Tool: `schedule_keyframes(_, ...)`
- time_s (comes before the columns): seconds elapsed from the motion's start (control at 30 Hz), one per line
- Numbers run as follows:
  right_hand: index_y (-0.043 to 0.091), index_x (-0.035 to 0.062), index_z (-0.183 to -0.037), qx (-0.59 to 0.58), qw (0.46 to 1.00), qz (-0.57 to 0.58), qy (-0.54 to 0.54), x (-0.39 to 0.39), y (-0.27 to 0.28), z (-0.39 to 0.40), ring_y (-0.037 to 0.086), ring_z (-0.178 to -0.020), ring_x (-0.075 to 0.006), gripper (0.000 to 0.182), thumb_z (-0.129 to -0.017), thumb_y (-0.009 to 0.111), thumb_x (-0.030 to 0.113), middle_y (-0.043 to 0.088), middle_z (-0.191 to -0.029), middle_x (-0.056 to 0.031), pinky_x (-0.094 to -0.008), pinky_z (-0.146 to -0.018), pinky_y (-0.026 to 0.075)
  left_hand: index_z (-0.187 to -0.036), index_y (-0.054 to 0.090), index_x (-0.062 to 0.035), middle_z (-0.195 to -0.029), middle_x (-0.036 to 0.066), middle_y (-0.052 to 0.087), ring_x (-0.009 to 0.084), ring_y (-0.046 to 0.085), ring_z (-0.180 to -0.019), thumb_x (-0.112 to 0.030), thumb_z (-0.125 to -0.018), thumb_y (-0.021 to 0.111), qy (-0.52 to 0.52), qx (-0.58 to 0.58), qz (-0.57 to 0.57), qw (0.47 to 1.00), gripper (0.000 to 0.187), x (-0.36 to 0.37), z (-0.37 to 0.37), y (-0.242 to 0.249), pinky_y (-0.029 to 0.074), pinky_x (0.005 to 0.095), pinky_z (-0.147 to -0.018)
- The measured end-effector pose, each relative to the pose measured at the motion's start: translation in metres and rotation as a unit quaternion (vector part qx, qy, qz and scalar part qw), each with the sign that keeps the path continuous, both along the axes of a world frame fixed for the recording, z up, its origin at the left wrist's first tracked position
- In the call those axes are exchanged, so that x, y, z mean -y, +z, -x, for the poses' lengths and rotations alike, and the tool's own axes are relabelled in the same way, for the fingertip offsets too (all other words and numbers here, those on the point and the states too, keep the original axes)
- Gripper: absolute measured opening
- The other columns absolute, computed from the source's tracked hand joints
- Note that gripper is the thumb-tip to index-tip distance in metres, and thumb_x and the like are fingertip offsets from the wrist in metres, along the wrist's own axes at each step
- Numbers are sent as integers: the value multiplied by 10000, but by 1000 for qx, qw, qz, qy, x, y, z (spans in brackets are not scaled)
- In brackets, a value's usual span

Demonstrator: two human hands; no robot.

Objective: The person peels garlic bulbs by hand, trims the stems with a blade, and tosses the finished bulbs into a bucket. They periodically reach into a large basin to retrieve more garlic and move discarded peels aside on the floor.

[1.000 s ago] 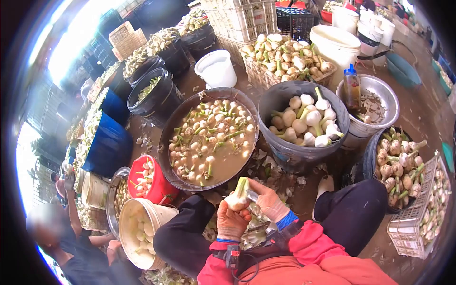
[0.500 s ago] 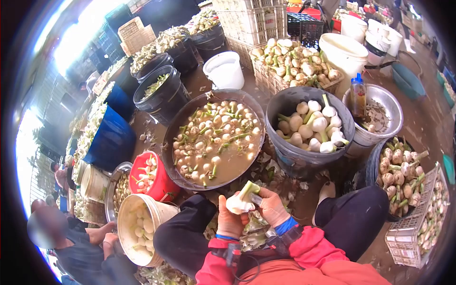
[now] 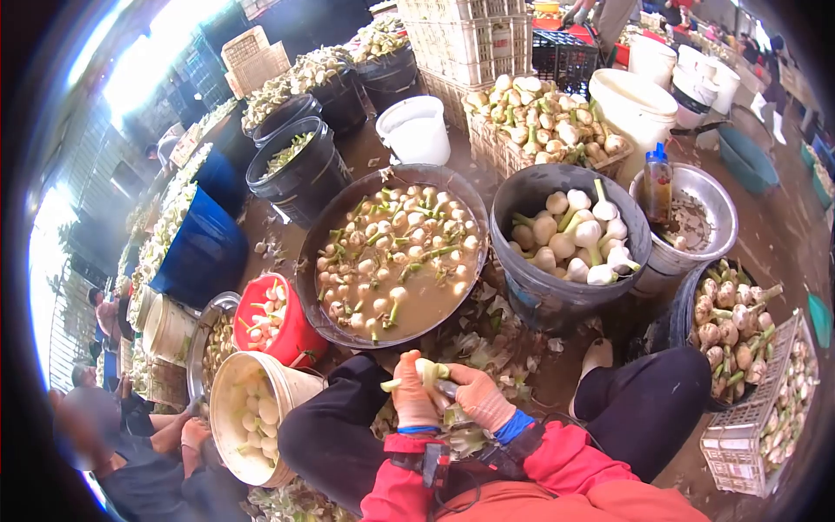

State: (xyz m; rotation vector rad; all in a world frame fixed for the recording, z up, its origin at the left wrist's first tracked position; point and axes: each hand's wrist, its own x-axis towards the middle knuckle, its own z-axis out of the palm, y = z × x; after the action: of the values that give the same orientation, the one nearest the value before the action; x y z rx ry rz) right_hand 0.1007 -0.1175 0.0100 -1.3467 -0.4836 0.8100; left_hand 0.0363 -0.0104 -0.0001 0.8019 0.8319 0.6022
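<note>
My left hand (image 3: 412,396) wraps round a garlic bulb (image 3: 429,370), whose green stem points left. My right hand (image 3: 483,398) is closed beside the bulb on a small metal tool (image 3: 446,388), perhaps a knife; most of it is hidden by my fingers. Both hands are close together above the peelings between my knees. Beyond them, a wide round basin (image 3: 306,300) holds murky water with floating bulbs. To its right stands a grey bucket (image 3: 531,296) of white, trimmed bulbs.
A red tub (image 3: 304,335) and a cream bucket (image 3: 300,391) stand at the left, near a seated person (image 3: 148,461). At the right are a metal bowl (image 3: 726,213) with a bottle (image 3: 658,187), and a crate (image 3: 739,439) of garlic. Peelings (image 3: 496,344) litter the floor.
The bulb has turned, so its stem points left instead of up and right. My left hand now wraps round it, and my right hand has shifted slightly down and left.
</note>
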Motion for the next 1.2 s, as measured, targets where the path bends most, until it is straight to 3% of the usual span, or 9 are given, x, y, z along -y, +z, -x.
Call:
schedule_keyframes(0.2, 624, 47, -1091, -230, 931, -153, -238, 7, -55, -49, 585, -718, -113, 255, -845, 558, 45, 626, -905, -21, -256, -581, 509, -1083, 559, -58, -957, 116, 607, 228, 619, -711, -502, -849, 559, -138, 2, 81, 987, 502, 0, 21, 5, 520, 331, -548)
schedule_keyframes(0.4, 611, 116, -1000, -116, 895, 100, -419, 30, -118, -73, 569, -695, -175, 192, -845, 499, 100, 587, -854, -29, -321, -517, 512, -1061, 563, -42, -972, 102, 613, 239, 628, -811, -375, -849, 619, -124, 17, 149, 981, 399, 3, 27, 13, 546, 329, -574)
schedule_keyframes(0.53, 594, 131, -927, -249, 836, -89, -481, 42, -91, -76, 590, -756, -171, 101, -845, 574, 186, 600, -878, -21, -293, -552, 497, -998, 594, -59, -1020, 121, 616, 327, 625, -868, -336, -853, 621, 3, 114, 252, 961, 313, -10, 33, -7, 570, 409, -658)
schedule_keyframes(0.6, 594, 114, -970, -263, 847, -88, -454, 45, -95, -76, 614, -797, -214, 147, -852, 573, 199, 630, -938, -62, -325, -626, 506, -1014, 597, -63, -1040, 141, 617, 342, 617, -906, -359, -857, 607, 8, 155, 273, 949, 335, -14, 37, -8, 554, 456, -737)
schedule_keyframes(0.67, 570, 51, -1100, 146, 927, 322, -125, 39, -55, -71, 594, -912, -269, 286, -823, 549, 121, 590, -1099, -139, -340, -763, 505, -1023, 599, -66, -1070, 141, 609, 343, 602, -948, -356, -862, 598, 2, 179, 259, 949, 331, -10, 32, 5, 528, 475, -790)
schedule_keyframes(0.73, 542, 93, -1224, 303, 913, 251, -111, 23, -63, -51, 598, -995, -254, 428, -799, 596, 92, 605, -1135, -124, -302, -875, 449, -1032, 602, -70, -1101, 142, 600, 343, 588, -990, -353, -868, 588, -9, 205, 246, 947, 328, -7, 29, 13, 501, 495, -844)
schedule_keyframes(0.9, 516, 22, -1234, -199, 976, -89, 13, 17, -4, -18, 588, -967, -152, 395, -851, 602, 63, 594, -1128, -58, -277, -802, 494, -1191, 547, -87, -1270, 105, 505, 317, 489, -1138, -298, -870, 583, -77, 189, 90, 975, 387, -4, 31, -5, 435, 491, -917)
schedule_keyframes(1.13, 534, 37, -1209, -99, 991, -57, -66, 2, -1, -7, 602, -831, -139, 362, -852, 590, 21, 613, -959, -60, -245, -679, 520, -1210, 526, -81, -1090, 78, 574, 192, 587, -910, -505, -836, 581, -144, 63, -6, 988, 568, 6, 31, -14, 507, 300, -706)
schedule_keyframes(1.2, 543, 46, -1196, -202, 968, -125, -84, 2, 2, -9, 601, -801, -148, 348, -852, 588, 24, 610, -938, -61, -256, -649, 525, -1079, 591, -95, -875, 41, 614, 142, 598, -717, -592, -799, 565, -184, 102, 159, 965, 571, -10, 37, -34, 465, 227, -547)
